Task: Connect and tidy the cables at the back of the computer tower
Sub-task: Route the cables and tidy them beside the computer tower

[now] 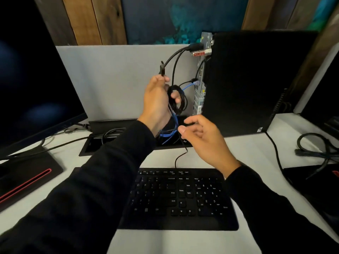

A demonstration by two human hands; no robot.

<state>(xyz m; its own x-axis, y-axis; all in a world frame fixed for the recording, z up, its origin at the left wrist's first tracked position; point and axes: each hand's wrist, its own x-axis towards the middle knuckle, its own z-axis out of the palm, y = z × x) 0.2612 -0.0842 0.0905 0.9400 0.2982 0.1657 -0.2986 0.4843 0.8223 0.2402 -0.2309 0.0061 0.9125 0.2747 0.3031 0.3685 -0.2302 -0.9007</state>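
Note:
A black computer tower (247, 85) stands on the white desk with its silver rear panel (200, 83) facing left. Thick black cables (176, 57) and a blue network cable (189, 86) are plugged into that panel. My left hand (157, 103) is raised in front of the panel, closed around a coiled black cable bundle (178, 99), with a black strap (162, 68) sticking up from its fingers. My right hand (203, 142) hovers lower, thumb and fingers pinching a thin black cable (183, 149) that runs down to the keyboard. More blue cable (168, 133) loops below.
A black keyboard (179, 198) lies at the front. A dark monitor (34, 79) stands left on a black base with a red stripe (27, 182). An open cable tray (113, 138) sits in the desk. Loose black cables (315, 147) lie at the right, a grey divider (113, 79) behind.

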